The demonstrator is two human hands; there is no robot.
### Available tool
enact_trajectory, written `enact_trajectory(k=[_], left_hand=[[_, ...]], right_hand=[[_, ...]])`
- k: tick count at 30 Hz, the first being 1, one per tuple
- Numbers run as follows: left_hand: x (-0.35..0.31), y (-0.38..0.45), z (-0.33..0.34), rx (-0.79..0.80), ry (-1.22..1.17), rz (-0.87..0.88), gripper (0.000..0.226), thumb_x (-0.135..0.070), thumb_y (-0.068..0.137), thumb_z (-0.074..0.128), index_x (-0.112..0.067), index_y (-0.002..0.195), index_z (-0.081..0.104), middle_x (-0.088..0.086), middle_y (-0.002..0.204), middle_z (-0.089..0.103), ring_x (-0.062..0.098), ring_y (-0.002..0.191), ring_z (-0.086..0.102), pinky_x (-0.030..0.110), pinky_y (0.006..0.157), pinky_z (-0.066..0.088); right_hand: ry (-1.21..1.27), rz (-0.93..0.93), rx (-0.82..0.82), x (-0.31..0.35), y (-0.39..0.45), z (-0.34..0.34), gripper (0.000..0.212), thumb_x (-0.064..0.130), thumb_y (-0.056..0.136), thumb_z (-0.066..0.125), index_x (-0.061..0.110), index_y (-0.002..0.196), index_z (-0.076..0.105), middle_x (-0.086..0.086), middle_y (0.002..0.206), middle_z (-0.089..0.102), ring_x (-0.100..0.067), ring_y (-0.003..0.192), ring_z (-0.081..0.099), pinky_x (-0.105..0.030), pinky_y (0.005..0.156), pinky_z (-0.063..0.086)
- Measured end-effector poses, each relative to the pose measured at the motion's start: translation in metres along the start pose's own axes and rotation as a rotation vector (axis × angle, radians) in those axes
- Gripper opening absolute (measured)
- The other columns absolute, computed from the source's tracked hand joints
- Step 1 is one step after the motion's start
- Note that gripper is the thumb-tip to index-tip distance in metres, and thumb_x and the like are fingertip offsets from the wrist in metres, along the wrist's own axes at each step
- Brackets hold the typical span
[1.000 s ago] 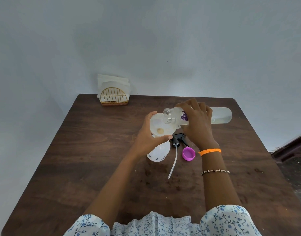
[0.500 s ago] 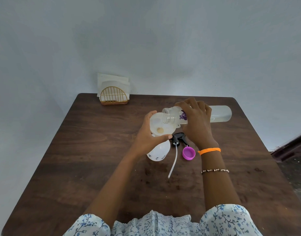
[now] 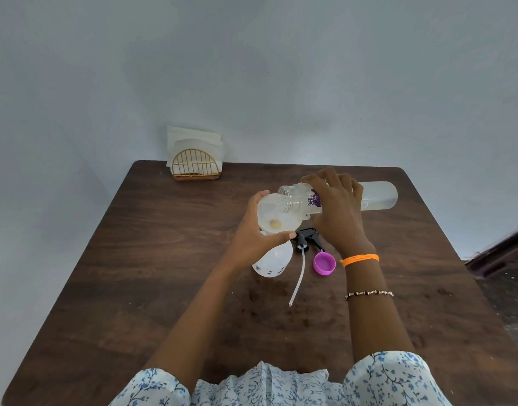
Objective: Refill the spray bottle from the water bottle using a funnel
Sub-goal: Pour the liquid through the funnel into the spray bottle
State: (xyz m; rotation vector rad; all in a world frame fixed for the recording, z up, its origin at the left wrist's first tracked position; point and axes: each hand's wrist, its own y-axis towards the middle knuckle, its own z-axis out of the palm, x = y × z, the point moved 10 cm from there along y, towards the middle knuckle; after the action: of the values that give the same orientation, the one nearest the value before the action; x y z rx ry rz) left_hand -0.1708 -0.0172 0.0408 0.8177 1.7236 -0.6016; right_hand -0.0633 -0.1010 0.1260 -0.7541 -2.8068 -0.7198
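Funnel (image 3: 276, 219) on spray bottle (image 3: 272, 260), my left hand (image 3: 256, 238) gripping its rim, my right hand (image 3: 336, 212) clamped on tipped water bottle (image 3: 377, 196) above it, purple cap (image 3: 324, 262) beside.

Tilted water bottle (image 3: 377, 196) over funnel (image 3: 273, 213)

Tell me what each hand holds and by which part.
The right hand grips the water bottle around its middle, tipped over the funnel. The left hand holds the funnel's rim, steadying it on the spray bottle.

Napkin holder (image 3: 196, 168), table (image 3: 164, 273)
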Motion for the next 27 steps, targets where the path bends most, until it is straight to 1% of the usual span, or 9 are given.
enact_trajectory(k=[11,15,18,22,25,27], left_hand=[[-0.0008,-0.0012,-0.0007,0.001,0.007,0.002,0.087,-0.027,0.072,0.079,-0.036,0.136,0.021,-0.019,0.125,0.033,-0.015,0.102,0.04,-0.002,0.067,0.039],[-0.001,-0.0025,-0.0005,0.007,-0.009,-0.004,0.085,-0.026,0.072,0.079,-0.038,0.133,0.022,-0.02,0.123,0.034,-0.015,0.101,0.04,0.001,0.067,0.04],[-0.0007,-0.0033,-0.0006,0.007,-0.022,-0.008,0.084,-0.025,0.072,0.08,-0.042,0.13,0.022,-0.02,0.123,0.035,-0.016,0.1,0.041,0.002,0.068,0.04],[-0.0016,-0.0026,-0.001,0.01,-0.014,-0.002,0.085,-0.025,0.072,0.079,-0.038,0.134,0.022,-0.02,0.123,0.034,-0.016,0.101,0.04,-0.002,0.068,0.039],[-0.002,-0.0023,-0.001,0.009,-0.015,0.0,0.086,-0.024,0.072,0.079,-0.035,0.136,0.022,-0.02,0.123,0.034,-0.013,0.102,0.042,0.003,0.069,0.04],[-0.0022,-0.0021,-0.0008,0.009,-0.008,0.002,0.086,-0.025,0.072,0.079,-0.036,0.136,0.022,-0.02,0.124,0.034,-0.014,0.102,0.041,0.002,0.068,0.039]], right_hand=[[0.006,0.002,0.001,0.0001,-0.0001,0.0009,0.056,0.003,0.063,0.076,0.019,0.113,0.06,-0.009,0.116,0.055,-0.033,0.109,0.046,-0.044,0.098,0.028],[-0.006,0.0,-0.005,0.0,-0.0008,0.0008,0.057,0.0,0.061,0.074,0.02,0.112,0.06,-0.008,0.114,0.055,-0.032,0.106,0.047,-0.043,0.096,0.029],[-0.005,0.0,-0.002,0.0004,-0.0009,0.0003,0.057,0.0,0.061,0.075,0.02,0.112,0.06,-0.009,0.115,0.055,-0.032,0.107,0.047,-0.043,0.097,0.028],[-0.001,-0.004,0.01,0.0013,-0.0003,-0.0003,0.057,0.001,0.061,0.074,0.019,0.113,0.059,-0.01,0.116,0.054,-0.033,0.108,0.046,-0.043,0.097,0.028],[0.002,-0.005,0.005,0.0011,-0.0004,-0.0006,0.056,0.002,0.06,0.075,0.019,0.112,0.06,-0.01,0.115,0.055,-0.033,0.107,0.046,-0.044,0.096,0.028],[0.002,-0.003,0.002,0.0011,-0.0004,-0.0007,0.056,0.002,0.061,0.076,0.019,0.112,0.06,-0.01,0.115,0.055,-0.033,0.107,0.047,-0.044,0.096,0.028]])
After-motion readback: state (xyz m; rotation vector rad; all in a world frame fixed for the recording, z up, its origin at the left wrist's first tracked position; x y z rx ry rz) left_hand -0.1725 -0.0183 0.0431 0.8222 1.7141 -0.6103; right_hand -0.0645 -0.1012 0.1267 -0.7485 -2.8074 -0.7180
